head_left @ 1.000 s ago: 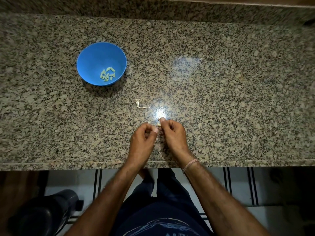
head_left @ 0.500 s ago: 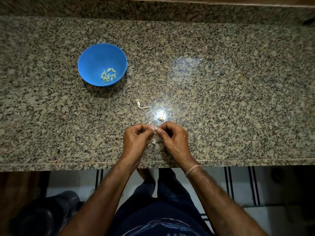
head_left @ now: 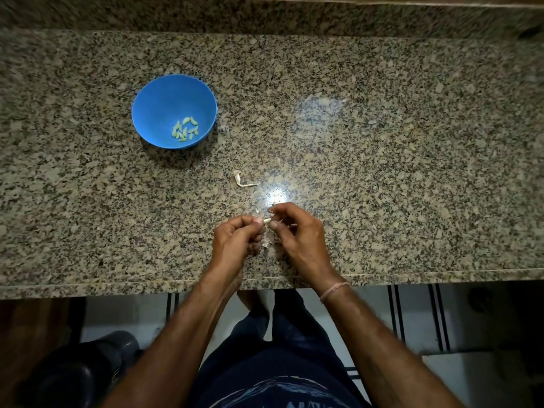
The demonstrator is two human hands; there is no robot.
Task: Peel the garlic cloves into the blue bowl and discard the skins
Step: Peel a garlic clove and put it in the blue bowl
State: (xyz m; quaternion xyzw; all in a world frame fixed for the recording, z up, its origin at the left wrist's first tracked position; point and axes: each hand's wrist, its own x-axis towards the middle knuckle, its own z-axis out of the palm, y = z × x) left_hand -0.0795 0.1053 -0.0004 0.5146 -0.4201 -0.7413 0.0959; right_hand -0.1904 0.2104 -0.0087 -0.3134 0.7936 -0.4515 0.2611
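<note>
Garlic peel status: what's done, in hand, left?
Done: several peeled cloves sit in the blue bowl. In hand: left hand and right hand pinch one clove above the counter. Left: that clove into the bowl, then discarding the skin scraps and curled skin piece.

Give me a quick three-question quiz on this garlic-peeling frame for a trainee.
1. True or false: the blue bowl is empty.
2. Where does the curled skin scrap lie? A) in the bowl B) on the counter, between the bowl and the hands C) on the floor
3. Which hand pinches the garlic clove: the left hand, the right hand, or both?
Key: 1 false, it holds peeled cloves. 2 B. 3 both.
</note>
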